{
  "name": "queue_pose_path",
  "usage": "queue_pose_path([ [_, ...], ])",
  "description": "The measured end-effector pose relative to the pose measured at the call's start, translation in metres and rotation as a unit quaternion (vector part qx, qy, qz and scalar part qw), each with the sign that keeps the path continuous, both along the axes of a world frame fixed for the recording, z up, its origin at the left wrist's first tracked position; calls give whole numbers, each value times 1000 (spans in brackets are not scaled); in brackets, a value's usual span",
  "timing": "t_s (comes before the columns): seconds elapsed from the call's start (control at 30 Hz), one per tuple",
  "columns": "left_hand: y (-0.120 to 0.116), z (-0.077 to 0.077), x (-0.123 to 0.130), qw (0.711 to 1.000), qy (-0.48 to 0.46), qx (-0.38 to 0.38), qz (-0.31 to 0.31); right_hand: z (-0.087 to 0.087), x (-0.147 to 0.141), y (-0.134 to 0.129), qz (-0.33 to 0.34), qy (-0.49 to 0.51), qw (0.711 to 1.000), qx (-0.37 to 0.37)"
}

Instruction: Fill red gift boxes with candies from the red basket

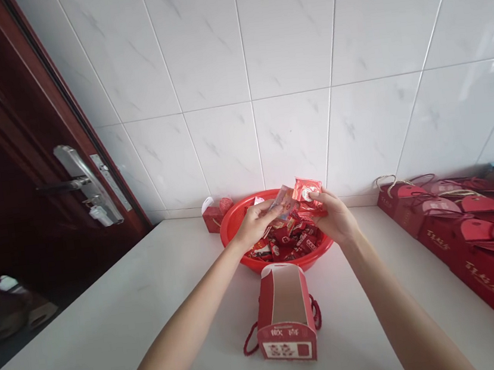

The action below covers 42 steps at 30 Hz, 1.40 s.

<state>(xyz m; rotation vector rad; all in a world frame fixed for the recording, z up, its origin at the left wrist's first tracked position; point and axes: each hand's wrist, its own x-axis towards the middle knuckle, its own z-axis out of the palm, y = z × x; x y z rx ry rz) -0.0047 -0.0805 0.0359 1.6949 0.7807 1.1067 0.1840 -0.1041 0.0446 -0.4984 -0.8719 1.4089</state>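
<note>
My left hand is closed on a clear, pinkish printed packet above the basket's left side. On the right, my right hand pinches a red wrapped packet with a pale round emblem. Beneath both hands sits a red plastic basket full of red-wrapped candies. In front of it stands a small red gift box, its top open, with dark red cord handles at its sides and printed characters on the near face. The box's bottom is hidden from here.
Many red gift boxes with cord handles are packed together on the right of the white table. A small red box stands behind the basket's left rim. A dark wooden door with keys in its lock is at left; a tiled wall runs behind.
</note>
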Motion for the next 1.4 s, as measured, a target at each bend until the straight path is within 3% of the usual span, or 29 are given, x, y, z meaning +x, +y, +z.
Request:
queue_pose_path([
  [0.2, -19, 0, -17, 978, -22, 170, 122, 17, -3, -18, 76, -43, 996, 29],
  [0.3, -31, 0, -24, 927, -7, 322, 191, 21, -3, -23, 94, -41, 994, 25],
  [0.43, -46, 0, -32, 841, 13, 495, 217, 25, 3, -28, 107, -54, 993, 15],
  [0.53, -52, 0, -34, 799, 47, 548, 241, 31, 6, -33, 145, -102, 984, -2],
  [0.67, -56, 0, -32, 784, 52, 577, 221, 37, 0, -44, 183, -147, 972, 7],
  [0.8, -68, 1, -30, 818, 60, 528, 219, 41, -6, -52, 147, -162, 975, 29],
  [0.97, -102, 5, -29, 906, 175, 323, 211, 47, -3, -59, 103, -198, 972, 65],
  [1.07, -120, 3, -30, 921, 257, 224, 187, 46, -1, -61, 148, -181, 969, 83],
  [1.17, -130, -2, -31, 924, 300, 174, 161, 41, -5, -59, 221, -158, 957, 100],
  [1.4, -133, -8, -40, 952, 272, 83, 111, 29, -24, -55, 365, -191, 909, 58],
])
